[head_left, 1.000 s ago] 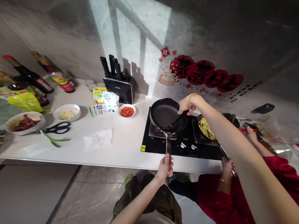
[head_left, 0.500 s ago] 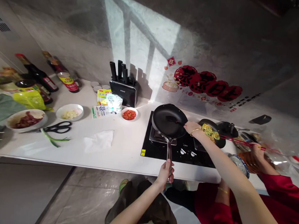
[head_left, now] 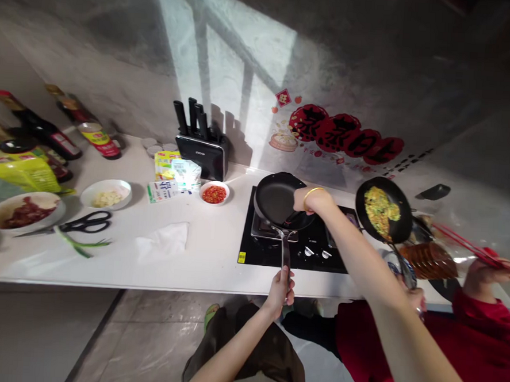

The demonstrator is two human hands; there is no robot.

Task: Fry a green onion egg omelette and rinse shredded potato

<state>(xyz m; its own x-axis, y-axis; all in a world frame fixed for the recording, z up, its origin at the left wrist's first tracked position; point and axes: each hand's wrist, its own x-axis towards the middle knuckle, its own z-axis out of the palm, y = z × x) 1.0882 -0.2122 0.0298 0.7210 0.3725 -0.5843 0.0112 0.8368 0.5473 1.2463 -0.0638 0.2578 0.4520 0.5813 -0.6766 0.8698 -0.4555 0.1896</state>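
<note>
My left hand is wrapped around the metal handle of a black frying pan, which sits over the left burner of the black stove. Above the right part of that pan, my right hand is closed on a small dark, brush-like utensil. Its tip is down by the pan's near inner side; my fingers cover most of the rest. A gold bracelet circles my right wrist. The pan's inside is dark and shiny with no food visible in it.
At right, a person in red sleeves holds a second pan with egg pancake pieces, plus red chopsticks. Left lie a chopped chilli bowl, knife block, white cloth, scissors, garlic bowl and meat bowl.
My right hand has moved left and in over the pan, and the utensil's tip has swung toward the near side. The co-worker has lifted the second pan off the stove, tilted, and drawn the chopsticks right.
</note>
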